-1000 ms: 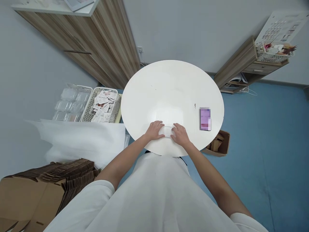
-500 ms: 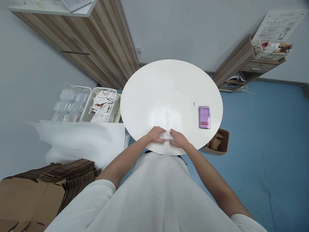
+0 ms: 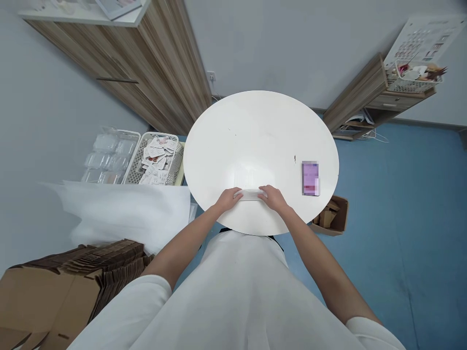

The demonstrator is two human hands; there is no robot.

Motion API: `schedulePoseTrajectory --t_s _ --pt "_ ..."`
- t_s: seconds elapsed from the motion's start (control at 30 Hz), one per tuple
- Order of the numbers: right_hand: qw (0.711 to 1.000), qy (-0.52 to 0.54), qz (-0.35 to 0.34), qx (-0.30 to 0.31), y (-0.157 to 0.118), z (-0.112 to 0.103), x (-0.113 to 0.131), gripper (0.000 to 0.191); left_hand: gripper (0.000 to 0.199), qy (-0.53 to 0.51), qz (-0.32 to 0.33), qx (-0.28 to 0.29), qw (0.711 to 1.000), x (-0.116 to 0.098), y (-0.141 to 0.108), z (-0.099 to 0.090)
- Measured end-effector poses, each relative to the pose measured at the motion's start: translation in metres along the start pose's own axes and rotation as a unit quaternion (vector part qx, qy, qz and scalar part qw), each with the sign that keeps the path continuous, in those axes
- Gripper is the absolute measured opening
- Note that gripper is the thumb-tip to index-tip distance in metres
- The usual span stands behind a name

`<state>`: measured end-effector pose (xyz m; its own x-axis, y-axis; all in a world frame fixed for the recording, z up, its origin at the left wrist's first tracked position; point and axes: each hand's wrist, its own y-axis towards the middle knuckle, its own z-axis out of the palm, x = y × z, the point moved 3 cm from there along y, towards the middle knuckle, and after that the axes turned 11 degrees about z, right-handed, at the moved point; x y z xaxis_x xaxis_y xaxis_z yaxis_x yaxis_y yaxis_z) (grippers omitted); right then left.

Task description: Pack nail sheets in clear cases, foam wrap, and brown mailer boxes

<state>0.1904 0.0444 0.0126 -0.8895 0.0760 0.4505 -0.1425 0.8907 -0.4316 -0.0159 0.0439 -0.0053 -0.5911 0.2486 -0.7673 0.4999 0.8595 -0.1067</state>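
Observation:
A narrow white strip-like piece (image 3: 250, 195) lies across the near part of the round white table (image 3: 255, 131). My left hand (image 3: 229, 198) grips its left end, fingers closed around it. At the other end, my right hand (image 3: 273, 197) holds the piece the same way. Whether it is folded film or a thin packet is too small to tell. To the right on the table lies a purple, blurred flat object (image 3: 310, 178), apart from both hands.
Left of the table stand a white basket of printed cards (image 3: 156, 160), clear plastic boxes (image 3: 105, 155), white sheets (image 3: 127, 209) and stacked brown cardboard (image 3: 47, 296). An open carton (image 3: 333, 216) sits on the floor at right. A wooden cabinet (image 3: 164, 63) stands behind left.
Both hands have moved a little away from my body and farther apart. The white piece between them now looks longer and narrower.

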Motion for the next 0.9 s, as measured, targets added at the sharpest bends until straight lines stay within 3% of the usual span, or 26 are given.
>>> schedulePoseTrajectory --t_s 0.23,0.43,0.5,0.57,0.63,0.77,0.9 --pt "0.982 0.136 0.129 -0.001 0.026 -0.001 -0.019 0.026 0.023 0.004 -0.14 -0.065 0.988 0.028 0.011 -0.001" --pt "0.972 0.15 0.177 -0.044 0.035 0.003 -0.034 0.025 0.02 0.001 -0.199 -0.078 0.977 0.029 0.017 -0.001" --pt "0.971 0.142 0.177 -0.075 0.031 0.004 -0.038 0.03 0.027 0.016 -0.206 -0.113 0.972 0.026 0.015 -0.004" --pt "0.967 0.141 0.169 -0.129 0.023 0.007 -0.043 0.039 0.04 0.057 -0.178 -0.162 0.969 0.018 0.013 -0.007" --pt "0.955 0.16 0.174 -0.178 0.01 0.012 -0.049 0.05 0.047 0.117 -0.102 -0.168 0.973 0.006 0.011 -0.006" --pt "0.932 0.231 0.229 -0.159 -0.01 0.034 -0.055 0.068 0.045 0.207 0.072 -0.022 0.975 -0.02 0.012 0.019" --pt "0.898 0.327 0.263 -0.129 -0.01 0.048 -0.049 0.076 0.053 0.251 0.086 0.068 0.962 -0.027 0.015 0.041"
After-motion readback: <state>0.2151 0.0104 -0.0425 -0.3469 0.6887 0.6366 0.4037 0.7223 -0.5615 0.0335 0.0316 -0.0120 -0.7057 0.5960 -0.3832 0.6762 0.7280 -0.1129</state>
